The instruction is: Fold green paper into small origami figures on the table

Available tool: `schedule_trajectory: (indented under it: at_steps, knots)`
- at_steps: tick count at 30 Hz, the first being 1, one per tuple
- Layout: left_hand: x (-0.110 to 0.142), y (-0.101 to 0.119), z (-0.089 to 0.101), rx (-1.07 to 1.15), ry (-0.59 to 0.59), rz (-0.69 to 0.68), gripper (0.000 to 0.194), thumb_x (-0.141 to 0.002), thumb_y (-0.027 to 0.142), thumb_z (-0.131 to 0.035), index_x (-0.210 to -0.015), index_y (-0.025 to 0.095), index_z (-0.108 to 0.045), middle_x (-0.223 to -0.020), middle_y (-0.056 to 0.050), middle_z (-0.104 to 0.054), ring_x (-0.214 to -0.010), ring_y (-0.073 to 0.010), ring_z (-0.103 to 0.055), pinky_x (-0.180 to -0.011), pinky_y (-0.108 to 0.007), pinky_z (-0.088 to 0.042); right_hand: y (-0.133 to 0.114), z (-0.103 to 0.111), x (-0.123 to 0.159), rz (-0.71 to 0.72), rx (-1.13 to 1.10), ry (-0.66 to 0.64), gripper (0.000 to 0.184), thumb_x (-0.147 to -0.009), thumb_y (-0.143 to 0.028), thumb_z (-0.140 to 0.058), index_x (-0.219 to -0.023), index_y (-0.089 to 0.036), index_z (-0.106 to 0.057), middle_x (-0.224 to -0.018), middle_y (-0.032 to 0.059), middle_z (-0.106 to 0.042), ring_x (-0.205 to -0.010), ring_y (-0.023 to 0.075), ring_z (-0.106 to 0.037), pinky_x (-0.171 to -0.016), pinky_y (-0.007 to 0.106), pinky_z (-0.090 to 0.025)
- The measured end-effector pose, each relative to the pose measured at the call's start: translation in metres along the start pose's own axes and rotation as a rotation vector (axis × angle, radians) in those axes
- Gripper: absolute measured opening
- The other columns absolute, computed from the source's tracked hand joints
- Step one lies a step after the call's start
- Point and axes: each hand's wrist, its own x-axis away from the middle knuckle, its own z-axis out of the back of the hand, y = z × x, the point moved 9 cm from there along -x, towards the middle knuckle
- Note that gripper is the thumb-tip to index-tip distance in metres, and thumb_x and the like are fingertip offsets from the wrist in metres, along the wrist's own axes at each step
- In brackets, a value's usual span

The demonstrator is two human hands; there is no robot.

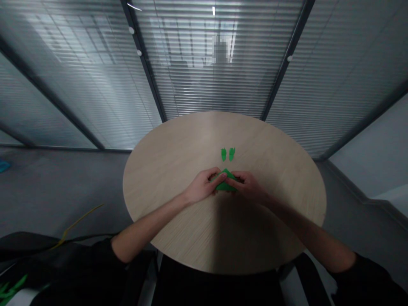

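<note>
A green folded sheet (225, 186), which looks like paper, is held between my two hands above the middle of the round table. My left hand (204, 183) closes on its left side, with the thumb lying across the front. On the opposite side, my right hand (247, 184) pinches it, thumb also in front. The sheet's top comes to a point, and fingers cover parts of both sides. Just beyond the hands lie two small green pieces, a left one (223, 154) and a right one (232, 154), side by side and slightly apart; their exact kind is too small to tell.
The round wooden table (178, 148) stands before glass partitions with blinds (210, 85). Below its near edge are dark chair parts. A yellow strip (79, 219) and green leaf-like shapes (14, 289) are at lower left. Something blue (4, 165) lies on the floor far left.
</note>
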Motion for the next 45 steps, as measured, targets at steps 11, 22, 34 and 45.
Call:
schedule_trajectory:
  at_steps: [11,22,34,45]
  knots:
    - [0.001,-0.012,-0.011,0.142,-0.090,0.170,0.026,-0.086,0.040,-0.069,-0.091,0.014,-0.067,-0.072,-0.001,-0.064,-0.060,-0.0112,-0.059,-0.052,-0.022,-0.051,-0.006,0.012,0.003,0.042,0.080,0.082,0.038,-0.093,-0.052,-0.059,-0.078,-0.018,-0.067,-0.063,0.0003,-0.062,-0.055,0.0122,-0.055,-0.052,0.024,-0.040]
    - [0.002,-0.015,-0.012,0.205,-0.115,0.191,0.022,-0.084,0.035,-0.073,-0.087,0.014,-0.066,-0.069,0.000,-0.063,-0.059,-0.0102,-0.059,-0.055,-0.022,-0.052,-0.009,0.012,0.005,0.031,0.089,0.059,0.038,-0.093,-0.052,-0.059,-0.079,-0.018,-0.067,-0.062,-0.0001,-0.061,-0.055,0.0125,-0.055,-0.051,0.025,-0.040]
    - [0.004,-0.017,-0.004,0.225,-0.104,0.197,0.022,-0.088,0.032,-0.070,-0.081,0.013,-0.062,-0.068,-0.001,-0.065,-0.056,-0.0091,-0.060,-0.053,-0.021,-0.051,-0.004,0.022,0.004,-0.008,0.003,0.075,0.038,-0.090,-0.052,-0.061,-0.078,-0.016,-0.067,-0.061,0.0001,-0.060,-0.052,0.0119,-0.055,-0.049,0.024,-0.043]
    - [0.002,-0.022,0.014,0.269,-0.031,0.182,0.021,-0.087,0.031,-0.069,-0.075,0.014,-0.063,-0.064,0.001,-0.064,-0.053,-0.0077,-0.058,-0.052,-0.020,-0.049,0.002,0.039,0.005,-0.010,0.015,0.147,0.040,-0.089,-0.054,-0.062,-0.073,-0.017,-0.064,-0.058,0.0001,-0.061,-0.050,0.0119,-0.057,-0.048,0.023,-0.043]
